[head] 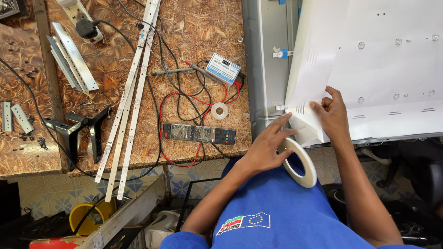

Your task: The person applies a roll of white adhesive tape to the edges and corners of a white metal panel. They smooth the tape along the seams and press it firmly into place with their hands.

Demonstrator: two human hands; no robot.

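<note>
My left hand (267,145) reaches toward the lower left corner of a large white sheet (369,69), fingers spread and pressing at that corner, with a white tape roll (302,166) hanging around the hand near the wrist. My right hand (332,115) presses its fingers on the sheet's corner edge beside small slots. The white sheet lies over a grey metal panel frame (267,60) and has several round lens dots on it.
On the patterned table (194,27): a black remote (198,134), a small blue-and-white tester box (223,68) with red and black leads, a small tape roll (219,110), long white strips (134,92), metal brackets (71,55), a black stand (87,131), a power strip (78,16).
</note>
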